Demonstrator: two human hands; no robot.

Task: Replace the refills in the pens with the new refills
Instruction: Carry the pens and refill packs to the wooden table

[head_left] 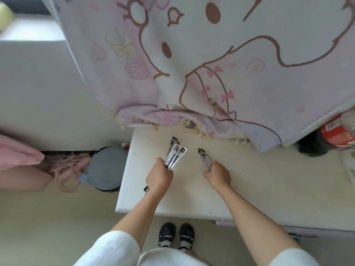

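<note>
On the cream table (269,179) my left hand (159,177) grips the near ends of several new refills (175,155) in clear packets with black-and-white labels, fanned out away from me. My right hand (218,174) curls round the near ends of a few clear pens (205,159) with dark caps; their far ends point away from me and lie low over the tabletop. The two bundles are about a hand's width apart. The parts inside my fists are hidden.
A pink printed curtain (211,64) hangs over the table's far edge. A red-labelled bottle (336,135) stands at the far right. Left of the table on the floor are a grey bin (106,167) and pink hangers (71,169). My shoes (176,235) show below the near edge.
</note>
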